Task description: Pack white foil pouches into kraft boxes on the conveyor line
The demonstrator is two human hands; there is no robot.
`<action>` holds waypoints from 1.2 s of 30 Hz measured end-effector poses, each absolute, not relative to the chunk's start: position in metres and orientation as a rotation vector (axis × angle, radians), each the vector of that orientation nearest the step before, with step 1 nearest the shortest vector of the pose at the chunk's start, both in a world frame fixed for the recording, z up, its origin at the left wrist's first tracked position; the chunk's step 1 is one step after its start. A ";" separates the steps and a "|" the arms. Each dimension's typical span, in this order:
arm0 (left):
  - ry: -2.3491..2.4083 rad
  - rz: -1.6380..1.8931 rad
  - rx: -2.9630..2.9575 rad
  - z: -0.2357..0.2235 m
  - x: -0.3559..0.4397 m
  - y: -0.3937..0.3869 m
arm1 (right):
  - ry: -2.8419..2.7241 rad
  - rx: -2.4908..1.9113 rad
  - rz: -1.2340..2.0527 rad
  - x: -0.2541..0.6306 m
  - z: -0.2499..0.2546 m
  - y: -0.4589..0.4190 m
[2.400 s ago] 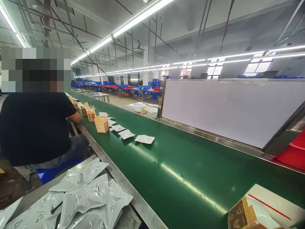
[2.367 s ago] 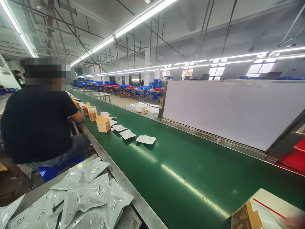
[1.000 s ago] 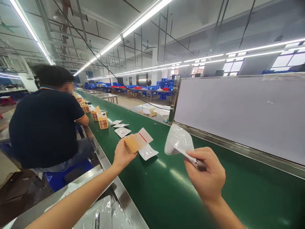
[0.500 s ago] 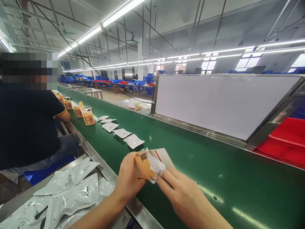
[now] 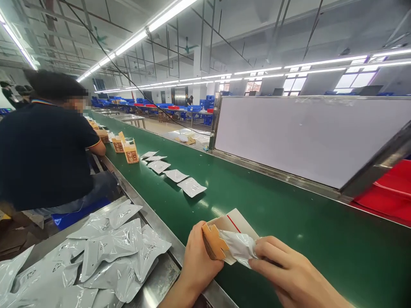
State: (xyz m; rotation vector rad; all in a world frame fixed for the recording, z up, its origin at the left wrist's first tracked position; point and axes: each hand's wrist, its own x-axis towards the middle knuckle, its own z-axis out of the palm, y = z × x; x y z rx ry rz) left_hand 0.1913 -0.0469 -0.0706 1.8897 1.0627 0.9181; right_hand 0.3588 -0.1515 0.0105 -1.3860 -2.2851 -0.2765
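Factory hall, long green conveyor belt (image 5: 321, 252) running away from the camera, steel side rail (image 5: 154, 244) along its left edge. Left to right: seated co-worker (image 5: 41, 158) in a dark polo on a blue stool (image 5: 69, 221), arm out toward the belt, their hand hidden. Heap of silver-white foil pouches (image 5: 111, 241) on a steel ledge (image 5: 154, 284) beside the rail. Further along the belt, kraft cartons (image 5: 131, 152) stand upright, then a line of flat white sachets (image 5: 191, 187), evenly spaced. Far right, white panel (image 5: 308, 141) on a steel frame, red bin (image 5: 388, 192) past it.

Work area: near end of the belt, just right of the rail. Left hand (image 5: 202, 265) wraps the tabbed kraft end of an open carton (image 5: 213, 241), fingers closed round it, which steadies the carton and keeps its end open toward the other hand. White panel with red line fans out far-right. Right hand (image 5: 289, 269) has its fingers closed on a crumpled white pouch (image 5: 239, 248). Pouch long axis runs roughly left-right, its left end against the carton's end. Whether it's inside is hidden. Can't tell if the carton touches the belt.
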 end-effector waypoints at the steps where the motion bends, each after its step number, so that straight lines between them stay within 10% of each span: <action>1: 1.046 0.925 1.919 -0.073 0.191 -0.049 | -2.296 -1.439 -0.262 0.356 0.009 -0.153; 36: 0.796 0.685 1.926 -0.077 0.208 -0.084 | -2.707 -2.086 0.534 0.346 0.052 -0.141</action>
